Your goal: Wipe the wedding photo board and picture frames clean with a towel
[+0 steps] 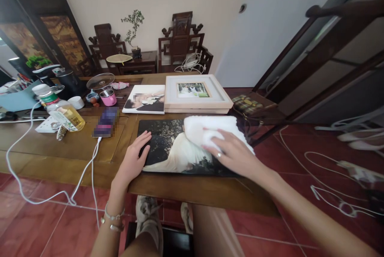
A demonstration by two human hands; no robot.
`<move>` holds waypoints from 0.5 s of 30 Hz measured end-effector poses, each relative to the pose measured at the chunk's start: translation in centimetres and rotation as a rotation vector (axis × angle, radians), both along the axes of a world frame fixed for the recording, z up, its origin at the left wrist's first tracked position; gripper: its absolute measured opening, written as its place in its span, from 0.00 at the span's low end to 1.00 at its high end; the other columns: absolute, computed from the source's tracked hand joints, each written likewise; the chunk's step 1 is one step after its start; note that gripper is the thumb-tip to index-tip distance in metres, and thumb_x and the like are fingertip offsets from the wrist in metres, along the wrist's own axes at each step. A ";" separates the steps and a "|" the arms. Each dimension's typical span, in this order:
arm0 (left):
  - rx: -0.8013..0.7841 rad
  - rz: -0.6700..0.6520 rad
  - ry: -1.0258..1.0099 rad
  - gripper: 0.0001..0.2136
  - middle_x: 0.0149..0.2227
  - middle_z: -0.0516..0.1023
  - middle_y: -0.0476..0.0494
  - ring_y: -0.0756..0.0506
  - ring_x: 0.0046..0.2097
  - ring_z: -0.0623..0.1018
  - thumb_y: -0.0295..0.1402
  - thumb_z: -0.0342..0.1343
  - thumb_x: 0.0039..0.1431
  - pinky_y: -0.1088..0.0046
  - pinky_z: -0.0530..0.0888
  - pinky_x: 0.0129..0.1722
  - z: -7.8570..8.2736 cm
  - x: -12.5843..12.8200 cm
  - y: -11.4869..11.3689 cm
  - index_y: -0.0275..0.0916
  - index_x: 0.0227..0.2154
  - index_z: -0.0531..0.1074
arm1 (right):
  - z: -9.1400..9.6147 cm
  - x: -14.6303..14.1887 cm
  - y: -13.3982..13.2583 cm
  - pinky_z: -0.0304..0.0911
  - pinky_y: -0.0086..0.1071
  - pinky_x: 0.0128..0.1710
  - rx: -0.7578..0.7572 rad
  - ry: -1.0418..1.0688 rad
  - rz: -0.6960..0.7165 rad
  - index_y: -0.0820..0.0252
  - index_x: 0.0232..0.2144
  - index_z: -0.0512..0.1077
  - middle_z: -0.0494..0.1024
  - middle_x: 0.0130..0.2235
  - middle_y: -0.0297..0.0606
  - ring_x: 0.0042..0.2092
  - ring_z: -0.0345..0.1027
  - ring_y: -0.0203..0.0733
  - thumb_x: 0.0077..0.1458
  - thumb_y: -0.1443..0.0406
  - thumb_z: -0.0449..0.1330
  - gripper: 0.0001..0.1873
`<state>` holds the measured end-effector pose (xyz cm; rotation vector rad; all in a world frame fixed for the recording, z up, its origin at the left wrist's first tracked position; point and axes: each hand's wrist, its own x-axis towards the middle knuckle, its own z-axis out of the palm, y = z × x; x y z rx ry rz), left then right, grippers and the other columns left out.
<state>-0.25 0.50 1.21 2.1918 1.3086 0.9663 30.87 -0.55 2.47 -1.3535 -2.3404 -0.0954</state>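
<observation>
- At the centre of the frame, a dark photo panel lies flat on the wooden table.
- Left of centre, the left hand rests open on the panel's left edge, gripping nothing.
- Right of centre, the right hand grips a bunched white cloth against the panel.
- Above, a pale picture frame sits beside a photo print.
- Toward the left, a smartphone.

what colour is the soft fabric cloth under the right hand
White; the soft fabric cloth under the right hand shows best in head view.
</observation>
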 end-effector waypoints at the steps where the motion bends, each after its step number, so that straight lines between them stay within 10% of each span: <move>1: 0.000 0.003 -0.001 0.17 0.59 0.69 0.37 0.42 0.63 0.65 0.33 0.46 0.65 0.55 0.61 0.63 0.0 0.0 0.0 0.37 0.53 0.70 | 0.1 0.0 1.6 0.66 0.46 0.44 -0.011 -0.008 -0.039 0.57 0.26 0.71 0.78 0.42 0.50 0.47 0.70 0.55 0.62 0.58 0.47 0.19; 6: 0.006 0.009 -0.009 0.17 0.59 0.69 0.38 0.42 0.63 0.64 0.33 0.46 0.65 0.55 0.61 0.63 -0.1 0.1 0.1 0.38 0.53 0.70 | 0.2 -2.1 4.1 0.63 0.48 0.47 -0.009 -0.026 -0.101 0.59 0.31 0.73 0.78 0.41 0.51 0.49 0.69 0.55 0.61 0.61 0.47 0.16; 15: -0.005 0.009 0.003 0.17 0.60 0.68 0.37 0.42 0.64 0.64 0.32 0.46 0.65 0.55 0.60 0.64 -0.1 0.1 0.0 0.37 0.54 0.69 | 0.6 -7.7 -7.8 0.50 0.57 0.60 -0.098 0.105 0.296 0.54 0.29 0.75 0.70 0.58 0.37 0.63 0.55 0.53 0.54 0.67 0.55 0.08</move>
